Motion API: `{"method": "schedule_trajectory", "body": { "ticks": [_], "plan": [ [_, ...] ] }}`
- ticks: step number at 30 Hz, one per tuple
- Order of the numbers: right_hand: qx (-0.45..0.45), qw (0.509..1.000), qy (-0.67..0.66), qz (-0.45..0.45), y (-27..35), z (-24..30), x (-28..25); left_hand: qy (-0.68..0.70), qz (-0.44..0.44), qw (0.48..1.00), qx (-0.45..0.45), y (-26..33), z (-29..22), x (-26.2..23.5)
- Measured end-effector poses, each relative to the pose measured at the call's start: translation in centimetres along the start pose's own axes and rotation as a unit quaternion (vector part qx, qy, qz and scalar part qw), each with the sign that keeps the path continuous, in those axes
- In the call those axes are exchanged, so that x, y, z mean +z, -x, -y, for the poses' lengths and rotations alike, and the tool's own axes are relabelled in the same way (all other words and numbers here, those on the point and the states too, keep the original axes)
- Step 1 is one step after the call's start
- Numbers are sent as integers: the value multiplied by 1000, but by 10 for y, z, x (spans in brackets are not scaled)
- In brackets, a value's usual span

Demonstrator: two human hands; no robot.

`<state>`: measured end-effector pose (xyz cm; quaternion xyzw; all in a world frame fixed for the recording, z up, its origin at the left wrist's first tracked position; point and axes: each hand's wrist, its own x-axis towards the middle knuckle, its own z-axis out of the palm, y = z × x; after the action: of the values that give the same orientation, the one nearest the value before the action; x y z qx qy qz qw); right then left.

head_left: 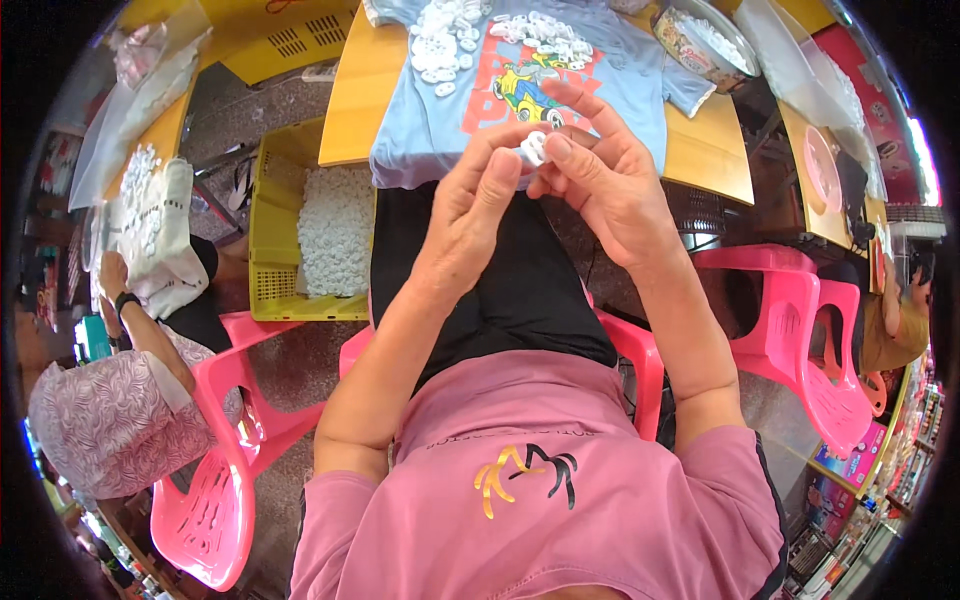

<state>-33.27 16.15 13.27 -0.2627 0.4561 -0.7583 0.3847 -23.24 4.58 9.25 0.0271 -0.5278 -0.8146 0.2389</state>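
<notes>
Between my hands, above the near edge of the shirt, is a small white plastic piece [535, 148] with openings in it. My right hand [615, 185] pinches it between thumb and fingers, with the index finger raised. My left hand [475, 195] meets it from the other side, its fingertips at the piece and its thumb pointing up. Beyond them a light blue T-shirt [420, 120] with a printed picture lies over the table. On it rest a pile of similar white pieces [440, 45] at the left and another pile [550, 38] farther right.
A yellow crate [275, 215] full of white pieces [335, 235] stands left of my legs. At the far right is a round tin [705, 40] holding white pieces. Pink chairs [225, 480] flank me. A co-worker [130, 410] sits at the left, another person [900, 320] at the right.
</notes>
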Motion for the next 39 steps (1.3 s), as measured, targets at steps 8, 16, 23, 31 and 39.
{"method": "schedule_trajectory", "body": {
  "ticks": [8,16,23,31,39],
  "plan": [
    [51,997,-47,27,9,2,2,18,110,994,11,3,6,-1],
    [52,997,-56,31,14,5,3,73,121,990,-8,6,-1,7],
    [46,996,-71,28,19,9,9,41,135,989,33,7,-4,5],
    [83,990,-92,67,20,7,1,44,134,990,23,10,-4,7],
    [41,995,-87,22,17,-4,0,101,95,990,-7,6,-3,11]
  ]
}}
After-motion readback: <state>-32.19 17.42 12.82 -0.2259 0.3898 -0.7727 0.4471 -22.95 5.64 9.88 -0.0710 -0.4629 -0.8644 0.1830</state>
